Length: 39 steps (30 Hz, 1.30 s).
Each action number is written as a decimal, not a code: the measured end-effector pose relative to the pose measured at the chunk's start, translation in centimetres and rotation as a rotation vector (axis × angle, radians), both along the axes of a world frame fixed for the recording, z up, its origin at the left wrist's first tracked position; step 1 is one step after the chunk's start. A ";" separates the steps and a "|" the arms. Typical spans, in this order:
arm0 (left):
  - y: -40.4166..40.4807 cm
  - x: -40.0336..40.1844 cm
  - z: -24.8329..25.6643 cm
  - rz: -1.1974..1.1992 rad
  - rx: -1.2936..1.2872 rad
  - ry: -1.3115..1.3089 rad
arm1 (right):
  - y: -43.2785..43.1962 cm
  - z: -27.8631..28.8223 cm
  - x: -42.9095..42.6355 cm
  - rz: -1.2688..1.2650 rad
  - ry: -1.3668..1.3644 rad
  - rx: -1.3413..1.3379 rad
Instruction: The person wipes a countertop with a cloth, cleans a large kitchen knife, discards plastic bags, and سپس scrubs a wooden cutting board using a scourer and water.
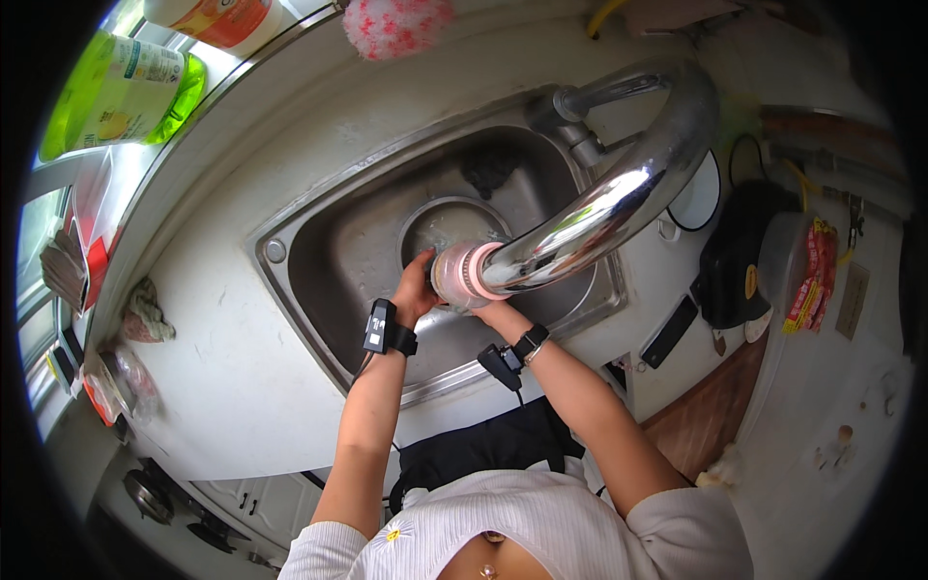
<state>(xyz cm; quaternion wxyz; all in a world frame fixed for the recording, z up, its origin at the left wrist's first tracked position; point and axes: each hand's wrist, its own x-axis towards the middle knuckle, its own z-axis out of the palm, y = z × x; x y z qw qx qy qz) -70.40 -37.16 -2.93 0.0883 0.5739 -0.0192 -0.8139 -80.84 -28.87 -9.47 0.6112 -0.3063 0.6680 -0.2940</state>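
Note:
My left hand (415,288) reaches into a stainless steel sink (341,290), close beside the clear and pink spout filter (464,274) of a chrome faucet (587,225). Its fingertips go out of sight behind the filter, near something dark that I cannot make out. My right hand (499,316) is on the other side, mostly covered by the filter and faucet. Whether either hand holds anything is hidden. Beyond the hands, a round metal rim (413,215) with wet-looking contents shows in the sink. A dark, crumpled item (489,174) lies near the sink's far wall.
The thick faucet arches over the sink's right side. A black phone (668,332), a white mug (694,192) and a black bag-like item (747,254) lie to the right. A cloth (147,312) is on the left counter; a green bottle (119,98) stands by the window.

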 end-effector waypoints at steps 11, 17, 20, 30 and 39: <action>3.2 -1.6 -3.2 0.228 -0.177 0.020 | 0.9 1.7 -0.5 -0.216 0.351 -0.298; 3.3 -2.8 -1.5 0.271 -0.330 -0.054 | 0.2 3.8 0.7 -0.164 0.428 -0.384; 2.8 -3.6 1.1 0.253 -0.272 -0.090 | -0.5 4.9 0.5 -0.161 0.466 -0.410; 5.1 0.2 -3.5 -0.023 -0.544 -0.158 | -1.0 3.3 -0.9 0.198 0.661 -0.068; 5.1 4.6 -11.1 -0.374 -0.833 -0.241 | -0.6 -0.5 -1.3 0.542 0.409 0.112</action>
